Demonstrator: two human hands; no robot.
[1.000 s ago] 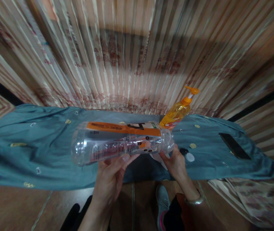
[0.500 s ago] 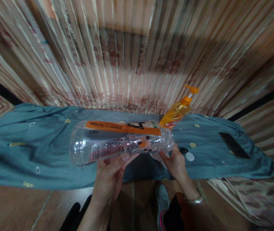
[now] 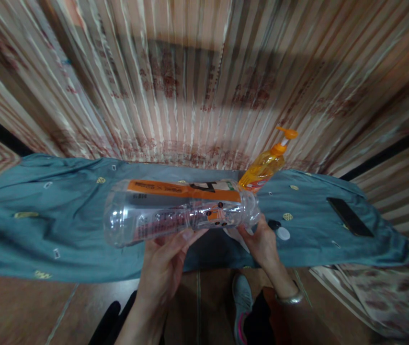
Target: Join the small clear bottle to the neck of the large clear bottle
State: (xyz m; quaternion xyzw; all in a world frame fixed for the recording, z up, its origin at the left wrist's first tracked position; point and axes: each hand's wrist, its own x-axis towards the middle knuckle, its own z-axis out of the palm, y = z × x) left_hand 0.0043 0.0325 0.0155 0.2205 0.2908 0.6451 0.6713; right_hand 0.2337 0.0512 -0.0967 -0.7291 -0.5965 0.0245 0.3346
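A large clear plastic bottle point(image 3: 161, 211) with an orange and grey label lies sideways in the air over the cloth, its neck to the right. My left hand point(image 3: 166, 258) grips its body from below, with the thumb along the near side. My right hand point(image 3: 260, 239) holds the bottle's neck, fingers partly hidden behind it. Something white point(image 3: 238, 238), perhaps a tissue, shows beside my right hand. A white cap point(image 3: 283, 233) and a small black object point(image 3: 274, 224) lie just right of that hand.
Behind the bottle's neck stands an orange pump bottle point(image 3: 264, 167) of yellow liquid. A black phone point(image 3: 349, 216) lies at the right on the teal cloth point(image 3: 78, 225). A pleated curtain point(image 3: 190, 96) hangs behind the table.
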